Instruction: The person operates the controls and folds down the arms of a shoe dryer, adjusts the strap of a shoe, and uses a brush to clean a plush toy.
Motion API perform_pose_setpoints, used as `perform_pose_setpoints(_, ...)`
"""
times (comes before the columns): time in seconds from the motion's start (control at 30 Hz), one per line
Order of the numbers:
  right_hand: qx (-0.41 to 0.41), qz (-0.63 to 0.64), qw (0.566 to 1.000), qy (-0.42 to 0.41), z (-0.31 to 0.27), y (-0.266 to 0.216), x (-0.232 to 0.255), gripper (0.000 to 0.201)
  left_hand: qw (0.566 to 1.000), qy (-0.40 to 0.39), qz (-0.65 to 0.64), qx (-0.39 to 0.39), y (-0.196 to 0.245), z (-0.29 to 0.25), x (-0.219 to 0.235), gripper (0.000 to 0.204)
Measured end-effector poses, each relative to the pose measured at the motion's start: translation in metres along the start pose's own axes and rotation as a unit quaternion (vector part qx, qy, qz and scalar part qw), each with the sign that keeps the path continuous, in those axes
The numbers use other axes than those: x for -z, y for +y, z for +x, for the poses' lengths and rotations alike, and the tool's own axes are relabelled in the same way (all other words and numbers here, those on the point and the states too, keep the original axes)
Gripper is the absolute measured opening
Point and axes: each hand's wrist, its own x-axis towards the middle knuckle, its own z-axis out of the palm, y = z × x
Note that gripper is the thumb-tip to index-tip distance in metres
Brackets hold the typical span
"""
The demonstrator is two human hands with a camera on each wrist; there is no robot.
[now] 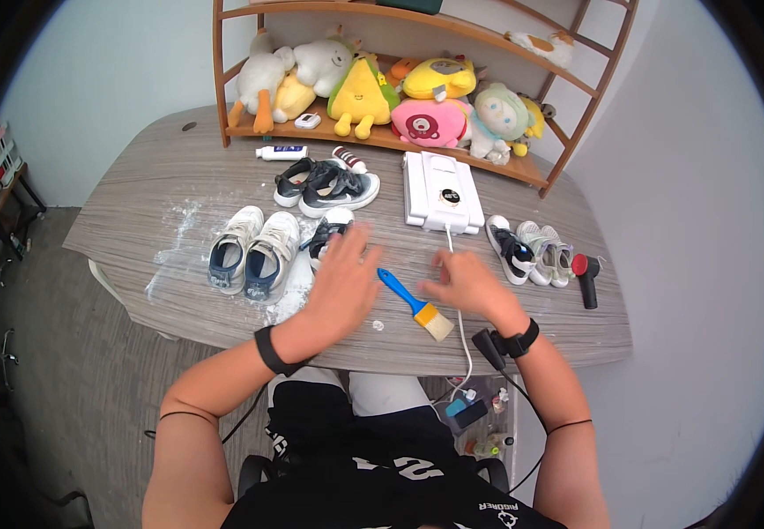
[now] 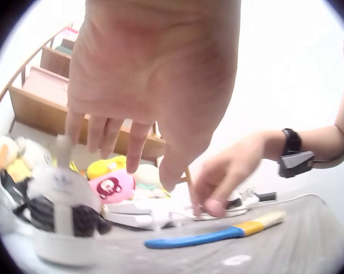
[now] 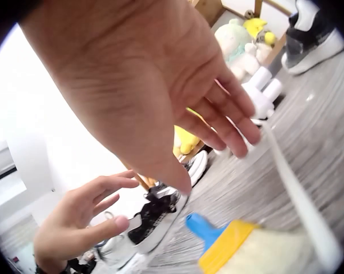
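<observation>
My left hand (image 1: 344, 282) hovers with fingers spread beside a small black-and-white shoe (image 1: 327, 231), which it partly hides in the head view. My right hand (image 1: 472, 280) is above the white cable (image 1: 462, 335), its fingers loosely bent around nothing. Between the hands lies a paintbrush (image 1: 418, 307) with a blue handle, yellow band and pale bristles. In the left wrist view the brush (image 2: 217, 235) lies flat below both hands. The right wrist view shows its bristles (image 3: 269, 254) below my right palm, apart from the fingers.
White powder (image 1: 289, 300) is scattered around a pair of white shoes (image 1: 254, 251). Behind stand dark sneakers (image 1: 333, 187), a tube (image 1: 281, 152) and a white device (image 1: 444, 194). Small shoes (image 1: 532, 251) and a black hand-held tool (image 1: 587, 280) sit right. A shelf (image 1: 373, 145) holds plush toys.
</observation>
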Motion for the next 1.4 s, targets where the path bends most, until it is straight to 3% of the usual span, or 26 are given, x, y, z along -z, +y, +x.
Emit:
perform_pose_setpoints(0.03,-0.010,-0.010,0.995,-0.101,-0.005,-0.010,0.003,0.055,0.997,0.027,0.037,0.055,-0.007,-0.001,0.010,0.063)
perform_pose_setpoints(0.07,-0.018,-0.021,0.979,-0.200,-0.007,-0.014,0.001,0.050,0.997,0.023,0.039,0.058,-0.017,-0.006,0.008,0.063)
perform_pose_setpoints(0.17,0.044,0.007,0.979,-0.200,-0.003,-0.005,-0.022,0.053,0.984,0.009,0.138,0.113,-0.034,-0.012,0.006,0.069)
perform_pose_setpoints(0.23,0.074,0.018,0.972,-0.222,0.007,-0.002,-0.028,0.053,0.975,-0.107,0.047,0.189,-0.037,-0.010,0.013,0.062)
perform_pose_setpoints(0.37,0.086,0.089,0.954,-0.272,0.018,-0.009,-0.029,0.053,0.967,-0.122,-0.015,0.224,-0.044,-0.008,0.009,0.053)
perform_pose_setpoints(0.5,0.017,0.041,0.982,-0.183,0.024,0.001,-0.031,0.055,0.972,-0.119,-0.068,0.192,-0.035,-0.023,0.012,0.041)
perform_pose_setpoints(0.57,0.001,0.020,0.997,-0.079,0.029,0.014,-0.038,0.047,0.972,-0.137,-0.080,0.174,-0.019,-0.033,0.018,0.037)
perform_pose_setpoints(0.63,0.002,0.044,0.997,-0.063,0.032,0.022,-0.039,0.045,0.968,-0.169,-0.141,0.121,-0.002,-0.038,0.027,0.033)
perform_pose_setpoints(0.7,0.003,0.062,0.997,-0.037,0.040,0.033,-0.041,0.043,0.957,-0.208,-0.155,0.125,0.018,-0.033,0.036,0.031)
perform_pose_setpoints(0.77,0.059,0.092,0.989,0.100,0.039,0.041,-0.051,0.037,0.954,-0.225,-0.165,0.110,0.034,-0.034,0.038,0.030)
perform_pose_setpoints(0.83,0.041,0.132,0.987,0.078,0.037,0.036,-0.031,0.031,0.954,-0.231,-0.169,0.092,0.037,-0.025,0.045,0.030)
perform_pose_setpoints(0.9,0.021,0.172,0.983,0.053,0.034,0.032,-0.009,0.026,0.960,-0.171,-0.214,0.052,0.031,-0.009,0.052,0.032)
perform_pose_setpoints(0.97,0.114,0.309,0.936,-0.124,0.024,0.035,0.000,0.016,0.959,-0.184,-0.196,0.089,0.019,0.014,0.052,0.029)
perform_pose_setpoints(1.0,0.099,0.371,0.904,-0.187,0.017,0.027,0.005,0.016,0.948,-0.229,-0.190,0.111,0.012,0.024,0.048,0.030)
perform_pose_setpoints(1.07,0.113,0.377,0.892,-0.222,0.017,0.026,0.003,0.017,0.934,-0.277,-0.184,0.133,-0.005,0.042,0.035,0.031)
perform_pose_setpoints(1.1,0.132,0.381,0.880,-0.252,0.016,0.025,-0.001,0.018,0.931,-0.304,-0.174,0.098,-0.013,0.048,0.027,0.034)
perform_pose_setpoints(1.13,0.128,0.386,0.878,-0.252,0.017,0.025,-0.003,0.018,0.928,-0.329,-0.163,0.060,-0.019,0.052,0.020,0.038)
perform_pose_setpoints(1.2,0.176,0.361,0.884,-0.240,0.016,0.025,-0.010,0.016,0.919,-0.355,-0.157,0.066,-0.019,0.060,0.017,0.041)
perform_pose_setpoints(1.33,0.145,0.386,0.878,-0.243,0.013,0.022,-0.023,0.016,0.913,-0.366,-0.174,0.047,-0.020,0.060,0.007,0.045)
perform_pose_setpoints(1.4,0.228,0.368,0.887,-0.164,0.016,0.019,-0.026,0.017,0.915,-0.349,-0.198,0.035,-0.024,0.055,-0.001,0.042)
